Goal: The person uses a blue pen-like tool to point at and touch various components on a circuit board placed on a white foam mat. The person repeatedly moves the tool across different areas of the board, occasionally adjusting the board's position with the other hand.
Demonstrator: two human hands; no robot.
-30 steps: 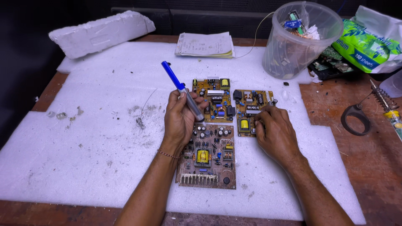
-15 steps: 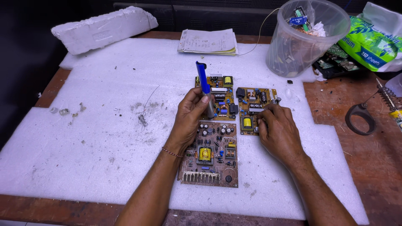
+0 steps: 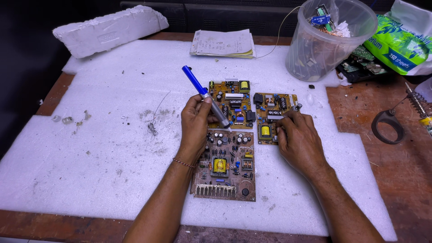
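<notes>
A white foam sheet (image 3: 103, 148) covers most of the wooden table (image 3: 405, 180) and serves as the base for everything else. At its far right edge stands a clear plastic bucket (image 3: 324, 49) with scrap parts inside, and at its far left corner lies a white foam block (image 3: 108, 29); a stack of papers (image 3: 223, 43) rests on the sheet's far edge between them. Near the middle of the sheet lie three circuit boards: the largest circuit board (image 3: 227, 168) sits closest to the person, a smaller board (image 3: 234, 101) just beyond it, and a third board (image 3: 270, 114) just to the right of that one. The left hand (image 3: 195, 126) rests over the junction of the largest and smaller boards, closed around a blue-handled tool (image 3: 204, 94) whose blue end tilts up and away to the left while its metal tip points down at the smaller board. The right hand (image 3: 299, 139) lies knuckles-up on the near edge of the third board, fingers curled and pressing on it; whether it pinches anything cannot be told. Off the sheet, on the bare wood to the right, sits a soldering iron stand (image 3: 389, 126).
</notes>
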